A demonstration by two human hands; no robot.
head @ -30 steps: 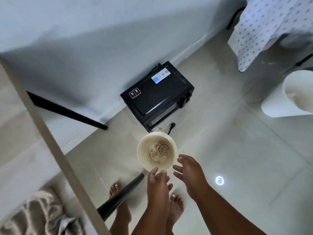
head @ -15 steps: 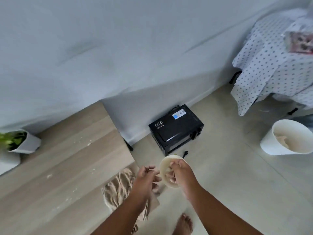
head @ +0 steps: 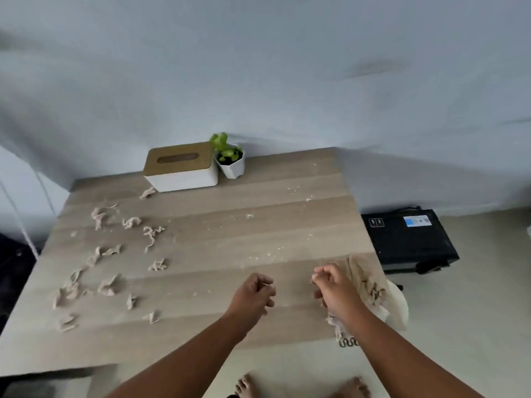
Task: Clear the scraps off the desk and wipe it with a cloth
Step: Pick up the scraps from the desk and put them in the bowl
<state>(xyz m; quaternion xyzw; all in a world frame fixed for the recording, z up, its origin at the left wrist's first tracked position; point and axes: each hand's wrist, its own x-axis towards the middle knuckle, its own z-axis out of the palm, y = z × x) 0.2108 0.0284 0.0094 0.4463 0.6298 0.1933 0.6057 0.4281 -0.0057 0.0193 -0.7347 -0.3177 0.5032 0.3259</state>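
Wooden bench against wall, scraps scattered over its left half, cloth draped at right edge. Left hand loosely curled over bench, holding nothing. Right hand curled beside cloth; grip cannot tell.

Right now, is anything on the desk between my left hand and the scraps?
Nothing visible. Bare desk lies between the left hand and the nearest scraps, which lie to its left. The tissue box and potted plant stand far back by the wall.
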